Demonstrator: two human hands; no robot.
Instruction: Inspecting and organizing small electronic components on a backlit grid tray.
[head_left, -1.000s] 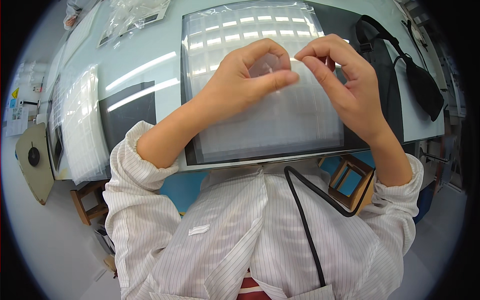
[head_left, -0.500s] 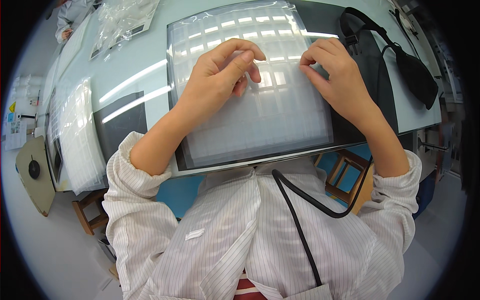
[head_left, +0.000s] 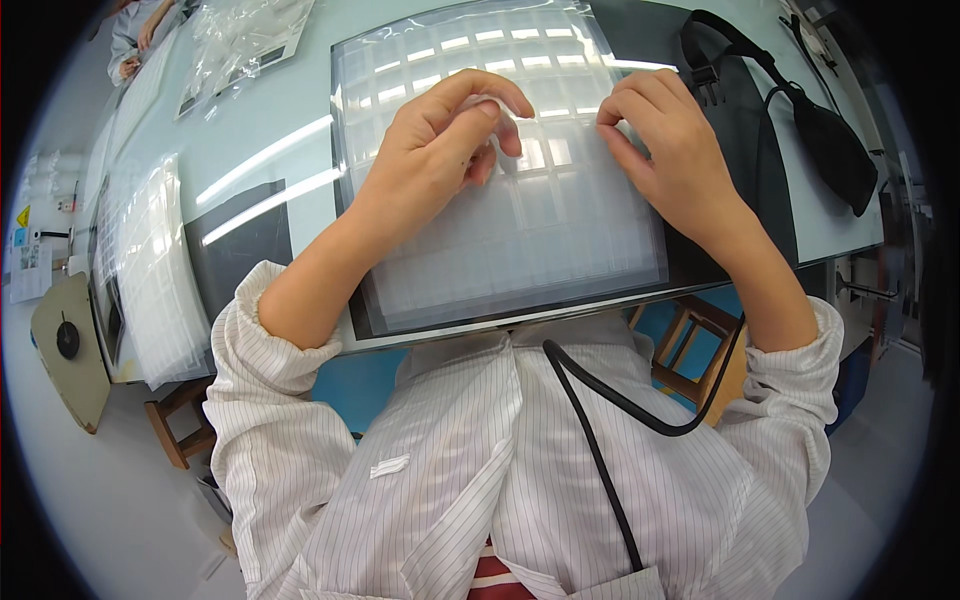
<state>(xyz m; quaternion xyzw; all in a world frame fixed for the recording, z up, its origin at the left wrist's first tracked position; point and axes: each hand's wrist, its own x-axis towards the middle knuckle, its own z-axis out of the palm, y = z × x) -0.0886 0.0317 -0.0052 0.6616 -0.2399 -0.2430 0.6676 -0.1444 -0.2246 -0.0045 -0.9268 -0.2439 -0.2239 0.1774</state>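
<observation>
A clear plastic tray sheet [head_left: 500,265] with rows of rectangular pockets lies flat in front of me, glossy under the lights; whether it is one sheet or a stack I cannot tell. Over its upper middle is my left hand [head_left: 435,145], fingers loosely curled and apart, with nothing visible in them. My right hand [head_left: 670,150] is at the tray's right edge, thumb and forefinger tips pinched together. Anything between those tips is too small or too transparent to make out.
A dark mat [head_left: 725,150] lies under the tray. A black pouch with a strap [head_left: 835,155] is at the right. More clear trays [head_left: 160,280] are stacked at the left, with crumpled clear plastic [head_left: 245,40] at the far left. Another person's hand [head_left: 130,67] shows beyond.
Both my hands have shifted very slightly and keep nearly the same pose. At the far left, the other person's second arm has come into view. The tray stays in place.
</observation>
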